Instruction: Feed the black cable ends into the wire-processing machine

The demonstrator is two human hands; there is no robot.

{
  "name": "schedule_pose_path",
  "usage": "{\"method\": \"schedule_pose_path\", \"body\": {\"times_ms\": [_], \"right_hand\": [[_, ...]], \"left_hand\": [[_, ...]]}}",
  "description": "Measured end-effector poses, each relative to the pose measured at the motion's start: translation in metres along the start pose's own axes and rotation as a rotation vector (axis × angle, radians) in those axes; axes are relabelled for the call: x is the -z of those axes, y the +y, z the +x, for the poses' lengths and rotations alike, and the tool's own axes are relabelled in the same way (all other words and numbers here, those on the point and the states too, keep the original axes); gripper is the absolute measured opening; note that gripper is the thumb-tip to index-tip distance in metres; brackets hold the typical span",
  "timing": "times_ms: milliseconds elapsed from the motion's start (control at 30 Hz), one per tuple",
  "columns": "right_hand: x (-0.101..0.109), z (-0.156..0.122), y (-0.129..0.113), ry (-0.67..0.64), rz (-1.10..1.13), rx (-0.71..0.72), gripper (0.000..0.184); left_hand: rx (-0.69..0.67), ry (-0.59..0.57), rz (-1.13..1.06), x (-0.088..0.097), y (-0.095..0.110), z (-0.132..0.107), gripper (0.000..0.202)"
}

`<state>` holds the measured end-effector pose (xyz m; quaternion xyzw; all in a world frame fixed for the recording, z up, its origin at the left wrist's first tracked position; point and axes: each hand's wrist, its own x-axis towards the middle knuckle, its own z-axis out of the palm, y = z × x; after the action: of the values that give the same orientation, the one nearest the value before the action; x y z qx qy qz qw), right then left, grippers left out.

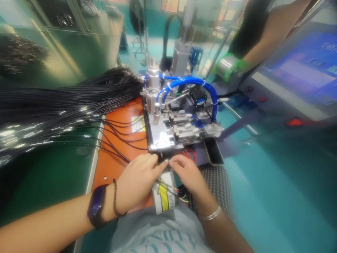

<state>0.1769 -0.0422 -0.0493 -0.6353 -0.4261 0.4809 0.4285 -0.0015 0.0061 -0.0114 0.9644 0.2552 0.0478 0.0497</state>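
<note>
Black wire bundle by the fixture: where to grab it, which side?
Likely the tight stretch of the black wire bundle beside the metal fixture, coming from above: strands lie gathered there, while lower ones fan loose across the orange mat.

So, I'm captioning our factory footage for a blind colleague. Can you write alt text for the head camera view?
The left hand and right hand meet at the front edge of a metal wire-processing machine, handling thin wires. Blue pneumatic tubing loops over the machine, while black cables fan across an orange mat to its left. A co-worker's arm shows at upper right.
</note>
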Motion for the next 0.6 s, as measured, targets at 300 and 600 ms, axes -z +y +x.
{"method": "schedule_pose_path", "body": {"times_ms": [300,600], "right_hand": [[0.0027,0.004,0.0021,-0.014,0.033,0.015,0.011],[-0.0032,0.0053,0.0065,0.058,0.168,0.038,0.012]], "left_hand": [[-0.016,-0.009,0.066,0.0041,0.0007,0.0003,0.041],[-0.023,-0.027,0.114,0.0038,0.0018,-0.002,0.043]]}}
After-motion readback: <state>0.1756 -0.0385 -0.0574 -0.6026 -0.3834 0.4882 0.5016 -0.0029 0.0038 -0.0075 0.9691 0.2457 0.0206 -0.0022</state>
